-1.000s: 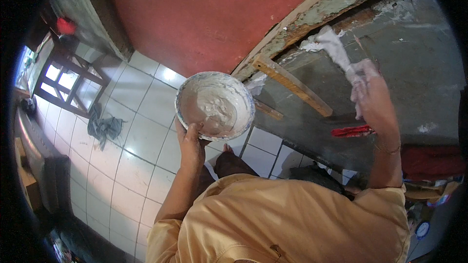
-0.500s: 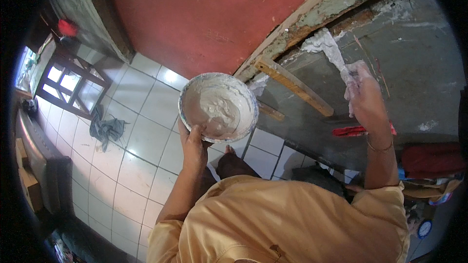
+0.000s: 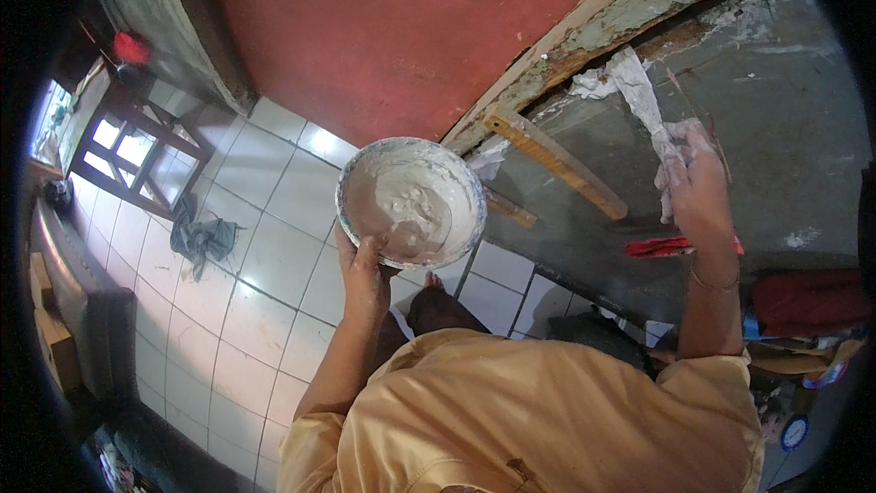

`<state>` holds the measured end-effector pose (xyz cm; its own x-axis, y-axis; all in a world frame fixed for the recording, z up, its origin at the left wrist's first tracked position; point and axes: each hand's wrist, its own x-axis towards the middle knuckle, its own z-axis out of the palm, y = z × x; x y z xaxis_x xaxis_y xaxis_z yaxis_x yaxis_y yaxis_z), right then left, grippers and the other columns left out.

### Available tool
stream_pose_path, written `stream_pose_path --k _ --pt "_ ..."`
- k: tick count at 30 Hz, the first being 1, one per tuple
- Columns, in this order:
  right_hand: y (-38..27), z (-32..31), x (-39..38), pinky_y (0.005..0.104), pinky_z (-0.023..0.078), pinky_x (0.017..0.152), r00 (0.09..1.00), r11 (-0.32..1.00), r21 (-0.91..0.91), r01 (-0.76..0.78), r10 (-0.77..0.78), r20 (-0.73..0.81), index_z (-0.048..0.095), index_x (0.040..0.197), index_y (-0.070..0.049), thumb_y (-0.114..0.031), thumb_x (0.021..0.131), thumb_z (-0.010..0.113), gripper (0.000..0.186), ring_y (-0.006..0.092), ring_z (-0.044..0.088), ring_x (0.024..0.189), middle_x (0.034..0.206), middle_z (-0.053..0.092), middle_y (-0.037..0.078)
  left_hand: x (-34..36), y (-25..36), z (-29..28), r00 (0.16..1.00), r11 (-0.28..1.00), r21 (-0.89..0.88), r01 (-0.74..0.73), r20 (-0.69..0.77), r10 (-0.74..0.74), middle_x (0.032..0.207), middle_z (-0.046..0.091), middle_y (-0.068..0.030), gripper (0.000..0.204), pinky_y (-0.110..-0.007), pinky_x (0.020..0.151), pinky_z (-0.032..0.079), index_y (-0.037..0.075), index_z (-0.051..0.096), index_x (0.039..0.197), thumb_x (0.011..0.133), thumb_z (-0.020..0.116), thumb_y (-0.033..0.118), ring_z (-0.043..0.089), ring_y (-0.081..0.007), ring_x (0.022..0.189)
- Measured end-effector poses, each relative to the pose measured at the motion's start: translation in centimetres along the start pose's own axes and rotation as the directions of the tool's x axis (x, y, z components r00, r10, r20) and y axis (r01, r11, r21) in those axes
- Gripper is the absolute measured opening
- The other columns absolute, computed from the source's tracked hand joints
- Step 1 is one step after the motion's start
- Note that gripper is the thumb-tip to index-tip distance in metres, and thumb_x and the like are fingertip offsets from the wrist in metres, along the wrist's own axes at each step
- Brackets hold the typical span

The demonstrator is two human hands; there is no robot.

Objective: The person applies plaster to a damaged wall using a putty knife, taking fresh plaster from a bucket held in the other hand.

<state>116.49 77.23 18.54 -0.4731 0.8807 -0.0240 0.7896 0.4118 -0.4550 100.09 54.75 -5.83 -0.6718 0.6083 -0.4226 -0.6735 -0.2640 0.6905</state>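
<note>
Bowl wall looked rough, crusted; paste lumpy, wet-looking. White strip was crumpled, cloth-like. Bar was matt wood. Floor tiles were smooth, glossy; red wall mostly matt.

grey cloth on floor tiles | wooden table | blue-rimmed dial

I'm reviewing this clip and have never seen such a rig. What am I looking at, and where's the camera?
There is no machine: these are a person's bare hands. Every picture comes from a wide fisheye camera on the person's head, looking down, so straight edges bend. The left hand holds a white bowl containing pale paste. The right hand grips a white, paste-coated strip. On or against the grey surface are a wooden bar and a red object, partly hidden by the right forearm.
</note>
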Motion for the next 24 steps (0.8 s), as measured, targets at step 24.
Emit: stream_pose_path --k 24 --pt "0.5 0.4 -0.5 0.028 0.037 0.035 0.993 0.998 0.062 0.026 -0.033 0.113 0.053 0.106 -0.004 -0.005 0.094 0.045 0.014 0.0107 0.047 0.041 0.063 0.052 0.005 -0.5 0.2 -0.8 0.999 0.999 0.009 -0.05 -0.014 0.05 0.125 0.045 -0.0215 0.067 -0.049 0.076 0.058 0.009 0.026 0.139 0.076 0.05 0.014 0.057 -0.038 0.106"
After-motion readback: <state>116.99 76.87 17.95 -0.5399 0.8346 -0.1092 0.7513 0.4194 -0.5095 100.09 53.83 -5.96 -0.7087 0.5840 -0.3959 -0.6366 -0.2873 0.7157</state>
